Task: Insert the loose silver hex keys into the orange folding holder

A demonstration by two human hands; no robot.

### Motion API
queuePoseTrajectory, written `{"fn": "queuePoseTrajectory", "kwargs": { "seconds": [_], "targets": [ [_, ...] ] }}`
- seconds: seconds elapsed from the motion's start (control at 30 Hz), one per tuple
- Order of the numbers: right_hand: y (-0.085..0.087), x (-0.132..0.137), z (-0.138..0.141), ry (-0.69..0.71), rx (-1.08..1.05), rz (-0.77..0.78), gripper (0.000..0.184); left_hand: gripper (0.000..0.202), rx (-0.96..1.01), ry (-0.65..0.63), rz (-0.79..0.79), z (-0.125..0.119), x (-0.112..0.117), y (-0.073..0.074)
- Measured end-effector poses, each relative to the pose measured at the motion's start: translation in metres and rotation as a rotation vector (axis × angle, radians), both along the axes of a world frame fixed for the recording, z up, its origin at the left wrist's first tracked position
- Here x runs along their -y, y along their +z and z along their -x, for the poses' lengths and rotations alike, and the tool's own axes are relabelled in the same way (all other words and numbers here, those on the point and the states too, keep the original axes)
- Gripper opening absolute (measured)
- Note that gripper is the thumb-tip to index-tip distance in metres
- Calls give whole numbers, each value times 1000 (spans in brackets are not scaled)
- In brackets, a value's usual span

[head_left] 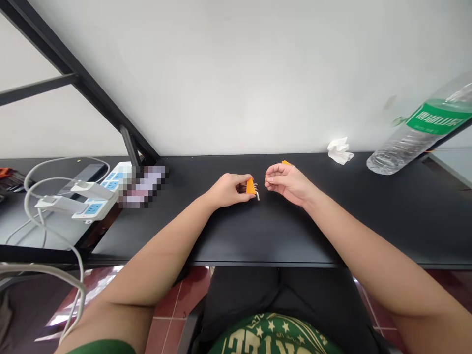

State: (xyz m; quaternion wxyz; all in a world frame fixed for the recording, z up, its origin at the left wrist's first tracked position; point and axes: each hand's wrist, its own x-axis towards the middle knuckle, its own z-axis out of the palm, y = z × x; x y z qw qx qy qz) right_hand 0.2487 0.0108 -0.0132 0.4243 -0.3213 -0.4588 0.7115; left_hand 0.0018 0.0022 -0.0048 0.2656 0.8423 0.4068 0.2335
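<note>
My left hand is closed around an orange hex key holder, just above the black desktop. Silvery bent ends of several hex keys stick out of the holder's right side, facing my other hand. A short gap away, my right hand has its fingers curled in and the thumb pressed toward the fingertips. Whatever may be between them is too small or hidden to make out. Behind its knuckles shows a bit of a second orange item, mostly covered by the hand.
A white power strip with plugged-in chargers and looping cables lies at left, beside a blurred-out phone-like item. Crumpled tissue and a large plastic bottle stand at the right rear. A black metal frame rises at left. Behind the black desk is a wall.
</note>
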Motion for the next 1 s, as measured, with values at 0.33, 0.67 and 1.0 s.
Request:
{"fn": "queuePoseTrajectory", "kwargs": {
  "seconds": [0.33,0.67,1.0],
  "targets": [
    [-6,-3,4,-175,201,-186,26,23,-9,7,-4,1,-2,-4],
    [-10,-15,-15,-228,822,-644,18,22,-17,-2,10,1,-2,-2],
    [-5,-16,-21,-2,1476,-781,8,25,-3,10,23,2,-3,-5]
  ]
}}
